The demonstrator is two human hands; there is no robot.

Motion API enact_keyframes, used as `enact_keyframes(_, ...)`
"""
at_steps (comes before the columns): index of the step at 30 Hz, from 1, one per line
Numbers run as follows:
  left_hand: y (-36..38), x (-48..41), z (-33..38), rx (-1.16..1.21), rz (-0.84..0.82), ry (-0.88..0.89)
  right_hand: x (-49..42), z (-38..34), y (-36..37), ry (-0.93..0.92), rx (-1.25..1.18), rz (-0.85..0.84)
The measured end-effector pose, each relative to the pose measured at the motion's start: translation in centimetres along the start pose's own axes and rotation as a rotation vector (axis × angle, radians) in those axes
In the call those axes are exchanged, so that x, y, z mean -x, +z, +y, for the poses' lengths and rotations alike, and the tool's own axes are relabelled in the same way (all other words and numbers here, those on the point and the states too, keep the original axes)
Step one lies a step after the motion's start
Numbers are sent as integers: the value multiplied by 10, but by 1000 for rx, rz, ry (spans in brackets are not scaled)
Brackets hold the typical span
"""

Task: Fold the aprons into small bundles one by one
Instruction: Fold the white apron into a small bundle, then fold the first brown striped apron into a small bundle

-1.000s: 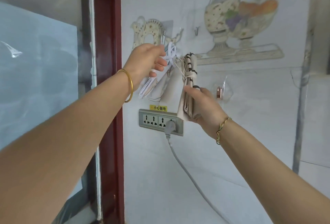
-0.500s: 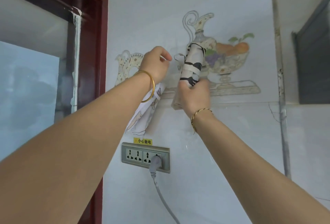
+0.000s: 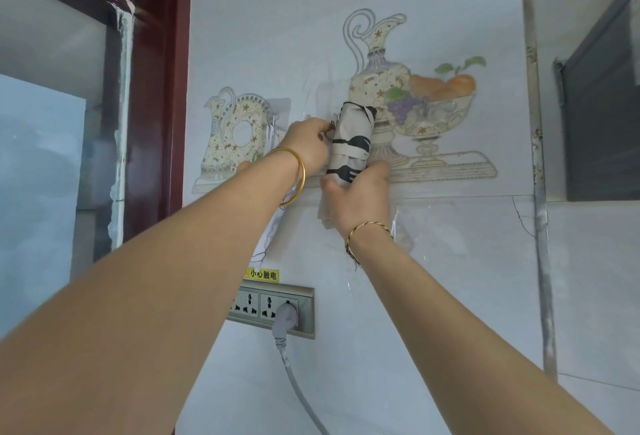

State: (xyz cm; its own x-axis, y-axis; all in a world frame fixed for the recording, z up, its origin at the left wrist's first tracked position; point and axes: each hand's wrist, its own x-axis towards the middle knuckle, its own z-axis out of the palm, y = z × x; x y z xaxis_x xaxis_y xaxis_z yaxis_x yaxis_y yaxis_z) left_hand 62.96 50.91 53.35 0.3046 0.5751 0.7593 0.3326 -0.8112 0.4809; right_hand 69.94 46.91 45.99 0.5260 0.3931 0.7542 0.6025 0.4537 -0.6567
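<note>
A beige apron rolled into a tight bundle (image 3: 353, 136), printed with black cutlery and bound by its dark strap, is held upright against the tiled wall. My right hand (image 3: 360, 192) grips the bundle's lower end from below. My left hand (image 3: 308, 147) is just left of the bundle's top, fingers pinched at a small metal wall hook by the strap loop; what exactly it pinches is hidden. A second pale apron hangs below my left wrist, mostly covered by the arm (image 3: 268, 237).
The wall carries jug-and-fruit tile pictures. A socket strip (image 3: 304, 296) with a grey plug and cable (image 3: 284, 323) sits below my hands. A dark red door frame (image 3: 173, 88) stands at the left, a dark panel (image 3: 602, 122) at the right, and another hook (image 3: 424, 105) is right of the bundle.
Both hands have risen with the bundle, from beside the socket up to hook height. My left hand let go of the hanging white apron straps and moved right to the bundle's top.
</note>
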Motion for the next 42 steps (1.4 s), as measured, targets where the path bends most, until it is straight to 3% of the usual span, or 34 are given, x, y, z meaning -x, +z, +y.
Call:
enact_keyframes(7,-5,14,-17,101,98,-33,21,8,14,110,-27,-87)
enact_keyframes(13,-18,45,-29,152,188,-15,58,14,8,90,-20,-145)
enact_keyframes(19,-19,97,-59,132,195,-74,115,33,17,170,33,-321)
enact_keyframes(27,-49,264,-160,-15,175,-577,242,61,82,264,133,-836)
enact_keyframes(32,-92,465,-216,-155,235,-1048,393,54,119,264,145,-1259)
enact_keyframes(36,-131,639,-218,-288,262,-1430,522,36,118,233,185,-1596)
enact_keyframes(42,-215,818,-175,-694,90,-1855,667,0,113,217,225,-1953)
